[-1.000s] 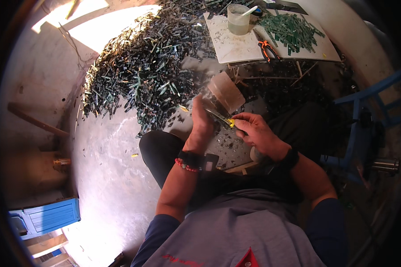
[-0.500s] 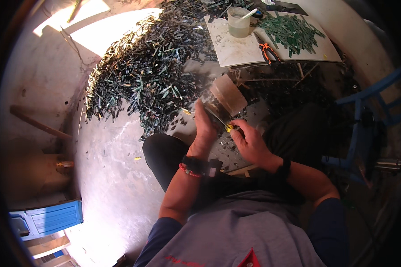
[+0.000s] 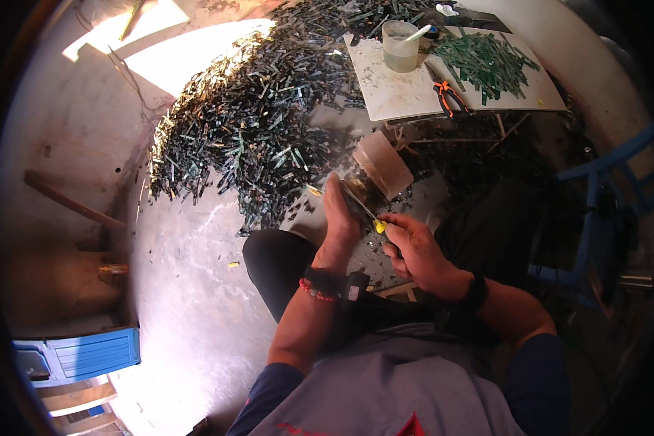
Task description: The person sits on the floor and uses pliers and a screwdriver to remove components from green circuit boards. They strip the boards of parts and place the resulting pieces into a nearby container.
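Observation:
My right hand (image 3: 419,251) is closed round the yellow handle of a screwdriver (image 3: 380,226). Its thin metal shaft slants up and left, ending close to my left hand (image 3: 339,216). That hand is held upright, its visible digit straight along the shaft side; the other fingers are mostly hidden, and what they grip cannot be made out. Just beyond both hands, a brownish, translucent block-like piece (image 3: 384,166) stands tilted over the floor. Dark fragments lie beneath my hands.
A large heap of dark strips (image 3: 261,131) covers the floor ahead and left. Beyond my hands, a white board (image 3: 378,98) bears a cup of liquid (image 3: 400,51), orange-handled pliers (image 3: 450,99) and green strips (image 3: 487,65). A blue chair frame (image 3: 592,203) stands at right.
The whole view has shifted slightly, so things sit lower and further right. My right hand has turned a little at the screwdriver, and its shaft shows more clearly beside my left hand.

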{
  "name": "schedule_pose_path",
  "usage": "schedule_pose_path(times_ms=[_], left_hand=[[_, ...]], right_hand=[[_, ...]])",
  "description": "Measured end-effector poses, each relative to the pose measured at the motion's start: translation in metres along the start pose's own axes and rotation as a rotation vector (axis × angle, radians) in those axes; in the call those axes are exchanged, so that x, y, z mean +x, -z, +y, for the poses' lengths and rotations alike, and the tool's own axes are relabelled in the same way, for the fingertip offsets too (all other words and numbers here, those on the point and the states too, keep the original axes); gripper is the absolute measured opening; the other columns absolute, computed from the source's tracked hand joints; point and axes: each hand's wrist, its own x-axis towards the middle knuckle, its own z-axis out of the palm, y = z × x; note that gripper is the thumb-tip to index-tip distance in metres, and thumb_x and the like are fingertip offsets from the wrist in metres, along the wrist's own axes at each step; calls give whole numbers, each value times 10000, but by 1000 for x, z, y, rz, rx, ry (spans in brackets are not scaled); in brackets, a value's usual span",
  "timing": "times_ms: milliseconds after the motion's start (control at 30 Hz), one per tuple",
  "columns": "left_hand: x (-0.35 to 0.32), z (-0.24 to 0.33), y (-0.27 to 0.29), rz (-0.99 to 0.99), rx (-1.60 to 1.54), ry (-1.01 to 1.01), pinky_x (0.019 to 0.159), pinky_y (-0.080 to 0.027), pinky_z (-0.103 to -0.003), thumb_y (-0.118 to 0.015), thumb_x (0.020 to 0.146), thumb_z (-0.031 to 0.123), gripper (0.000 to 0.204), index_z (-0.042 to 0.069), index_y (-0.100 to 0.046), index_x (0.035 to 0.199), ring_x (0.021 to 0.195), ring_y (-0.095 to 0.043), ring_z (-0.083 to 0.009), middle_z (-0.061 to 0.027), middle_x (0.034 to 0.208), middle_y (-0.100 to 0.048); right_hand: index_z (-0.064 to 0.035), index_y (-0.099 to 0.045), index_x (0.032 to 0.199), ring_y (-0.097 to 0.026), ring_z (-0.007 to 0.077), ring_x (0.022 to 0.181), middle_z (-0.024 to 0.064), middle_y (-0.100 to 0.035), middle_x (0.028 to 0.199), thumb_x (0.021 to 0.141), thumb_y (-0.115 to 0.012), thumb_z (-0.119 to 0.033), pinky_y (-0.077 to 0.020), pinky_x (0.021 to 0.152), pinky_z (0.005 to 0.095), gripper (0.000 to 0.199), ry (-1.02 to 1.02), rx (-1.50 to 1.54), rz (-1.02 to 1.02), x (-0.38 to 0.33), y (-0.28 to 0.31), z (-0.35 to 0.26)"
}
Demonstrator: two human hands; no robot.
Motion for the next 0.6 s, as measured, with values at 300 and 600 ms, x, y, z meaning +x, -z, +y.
schedule_pose_path(times_ms=[300, 600], left_hand=[[10, -4, 17, -55, 91, -28, 415, -373, -275, -392, 940, 508, 529, 106, -498, 613, 425, -453, -141, -31, 490, -476], [12, 4, 4, 77, -193, 214, 443, -370, -281, -466, 907, 526, 475, 135, -485, 637, 468, -452, -143, 3, 547, -477]], right_hand=[[-88, -383, 1401, -405, 62, 477, 1, -460, 669, 1000, -384, -148, -364, 437, 217, 405, 229, -270, -31, -3, -4, 4], [-61, -515, 1302, -617, 261, 680, 157, -611, 788, 920, -497, -17, -492, 624, 344, 386, 972, -887, 183, 21, 6, 24]])
